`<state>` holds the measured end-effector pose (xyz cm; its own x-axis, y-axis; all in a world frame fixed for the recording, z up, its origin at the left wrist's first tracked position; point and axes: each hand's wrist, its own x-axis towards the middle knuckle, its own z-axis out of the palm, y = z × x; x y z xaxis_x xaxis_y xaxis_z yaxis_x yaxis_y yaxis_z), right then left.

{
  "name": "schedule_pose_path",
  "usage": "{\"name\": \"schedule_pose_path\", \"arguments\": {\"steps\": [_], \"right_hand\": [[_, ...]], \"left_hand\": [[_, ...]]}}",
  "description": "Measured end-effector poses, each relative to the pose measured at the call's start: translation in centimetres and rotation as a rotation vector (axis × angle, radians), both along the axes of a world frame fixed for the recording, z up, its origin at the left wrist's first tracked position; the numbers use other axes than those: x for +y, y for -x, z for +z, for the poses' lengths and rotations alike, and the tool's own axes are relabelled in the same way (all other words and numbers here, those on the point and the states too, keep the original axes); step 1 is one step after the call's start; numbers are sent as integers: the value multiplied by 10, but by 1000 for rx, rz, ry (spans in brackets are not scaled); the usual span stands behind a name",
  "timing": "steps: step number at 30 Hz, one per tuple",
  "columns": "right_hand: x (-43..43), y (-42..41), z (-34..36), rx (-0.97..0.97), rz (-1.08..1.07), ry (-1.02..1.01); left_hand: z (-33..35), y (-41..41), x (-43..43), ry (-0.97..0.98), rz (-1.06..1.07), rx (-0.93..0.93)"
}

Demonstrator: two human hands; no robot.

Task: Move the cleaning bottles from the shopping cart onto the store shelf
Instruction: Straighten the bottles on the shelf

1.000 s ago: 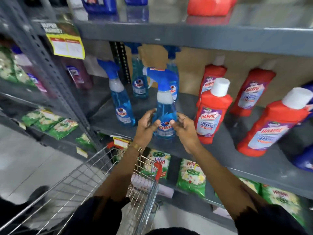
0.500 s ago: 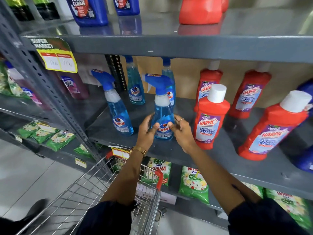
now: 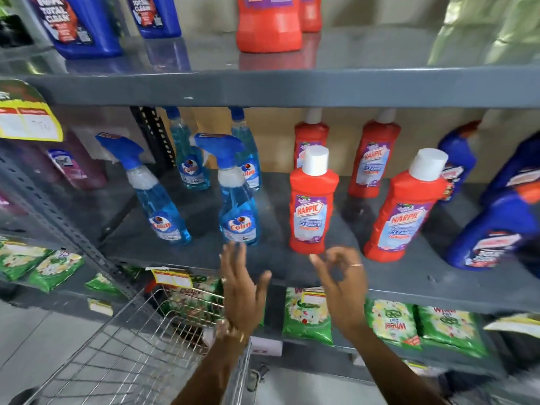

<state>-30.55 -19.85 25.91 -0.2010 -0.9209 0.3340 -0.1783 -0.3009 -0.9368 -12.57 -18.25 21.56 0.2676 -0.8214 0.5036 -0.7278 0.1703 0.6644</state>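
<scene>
Spray bottle (image 3: 237, 197) upright on shelf (image 3: 292, 267), just beyond left fingers (image 3: 233, 255)

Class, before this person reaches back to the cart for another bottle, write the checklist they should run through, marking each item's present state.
1. Front Colin spray bottle upright on the shelf: ok.
2. Left hand empty: ok.
3. Right hand empty: ok.
4. Bottle clear of the red Harpic bottle: ok.
5. Bottles left in the shopping cart: cannot tell.
</scene>
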Motion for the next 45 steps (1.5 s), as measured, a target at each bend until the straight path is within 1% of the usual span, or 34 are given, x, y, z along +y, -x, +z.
{"name": "schedule_pose_path", "arguments": {"steps": [2, 3, 4, 6, 8, 12, 14, 17, 21, 27, 29, 32, 33, 35, 37, 39, 45], "right_hand": [[-6, 34, -4, -15, -314, 58], [-15, 49, -7, 25, -426, 38], [-27, 64, -12, 85, -488, -12], [-47, 81, -15, 132, -475, -147], [-58, 87, -14, 84, -397, -216], [-58, 87, -11, 114, -446, -182], [-57, 86, -11, 104, -451, -189], [-60, 86, -14, 91, -427, -220], [-63, 88, -19, 91, -397, -263], [-57, 98, -20, 67, -298, -225], [-46, 110, -19, 39, -355, -141], [-29, 148, -14, 56, -610, -14], [-28, 164, -12, 64, -684, -8], [-34, 199, -9, 73, -734, -93], [-47, 225, -10, 66, -630, -195], [-53, 237, -13, 69, -545, -252], [-54, 240, -27, 70, -517, -284]], "left_hand": [[-17, 28, 13, -32, -179, -192], [-23, 42, 15, -58, -271, -255], [-25, 57, 14, -78, -360, -315], [-25, 84, 8, -94, -475, -472], [-25, 105, -1, -110, -509, -622], [-23, 129, -12, -243, -463, -748], [-22, 135, -11, -262, -449, -760], [-18, 147, -8, -232, -457, -758], [-11, 162, -7, -243, -448, -724], [-11, 169, -7, -349, -443, -727], [-15, 168, -8, -348, -445, -737], [-18, 177, -10, -323, -446, -771], [-18, 182, -9, -328, -453, -786], [-20, 196, -9, -331, -454, -813], [-20, 209, -8, -358, -428, -812], [-23, 214, -8, -356, -393, -790], [-26, 218, -9, -352, -353, -796]]}}
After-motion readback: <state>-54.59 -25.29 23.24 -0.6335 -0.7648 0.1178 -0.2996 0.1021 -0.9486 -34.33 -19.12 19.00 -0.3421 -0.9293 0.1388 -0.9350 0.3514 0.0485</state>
